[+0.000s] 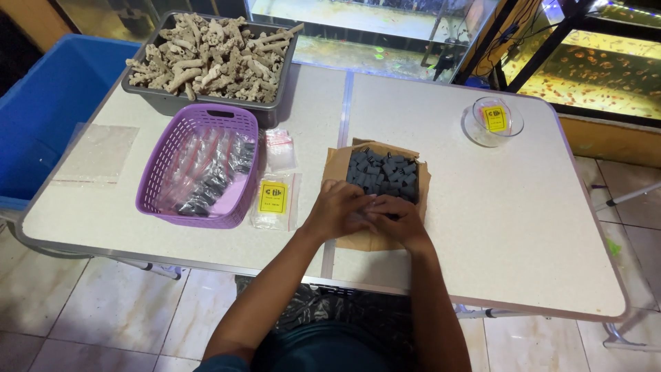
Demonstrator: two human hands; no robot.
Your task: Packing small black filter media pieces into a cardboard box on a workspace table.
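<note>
While both hands meet over the near edge of the cardboard sheet (365,241) at the bench's (523,227) front middle, the left hand (337,210) and right hand (399,219) curl together on the nearest grey blocks (383,173); whether the fingers pinch one cannot be told. Risk, judged: loose blocks may be nudged off the cardboard toward the front edge. Labelled clear bags (274,198) just left, beside the purple basket (200,165), could slide under a sweeping wrist.

Both arms are bare from the hands up past the elbows. The left hand (337,207) and right hand (396,217) wear no gloves or rings. A dark teal shirt (323,351) covers the chest.
</note>
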